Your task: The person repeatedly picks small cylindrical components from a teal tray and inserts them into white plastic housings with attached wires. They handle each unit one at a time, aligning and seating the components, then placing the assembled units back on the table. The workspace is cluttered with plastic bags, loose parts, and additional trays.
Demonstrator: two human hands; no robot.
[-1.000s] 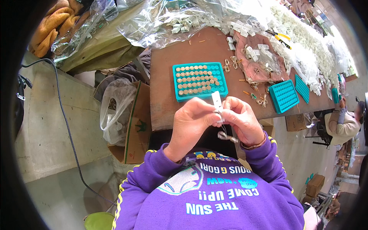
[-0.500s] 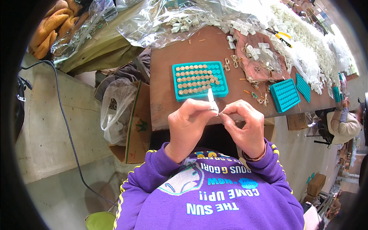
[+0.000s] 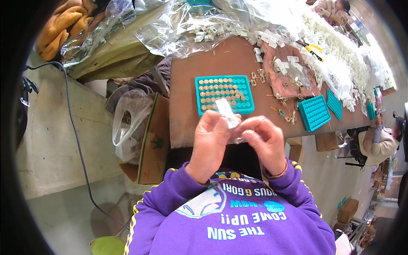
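Note:
Over the table's near edge, my left hand (image 3: 209, 142) pinches a small white plastic piece (image 3: 225, 111) that sticks up from the fingertips, tilted. My right hand (image 3: 268, 142) is closed close beside it, thumb against fingers. Something small and shiny shows at its fingertips, too blurred to name. Just beyond my hands lies a teal tray (image 3: 245, 80) with rows of round pockets. Silvery button cells (image 3: 215, 87) fill most pockets from the left, and a few lie loose on its right part.
To the right are a teal pocketed tray (image 3: 314, 113), a thinner teal tray (image 3: 334, 104) and coiled wires (image 3: 290, 117). A pink cloth (image 3: 274, 83) bears white plastic pieces, with yellow-handled pliers (image 3: 313, 52) beyond. A cardboard box (image 3: 155, 142) with a plastic bag (image 3: 131, 127) stands left. Another person (image 3: 380, 142) sits far right.
Both hands have shifted slightly left and down. The white piece has turned its broad face up and leans left. My right hand has drawn in beneath it.

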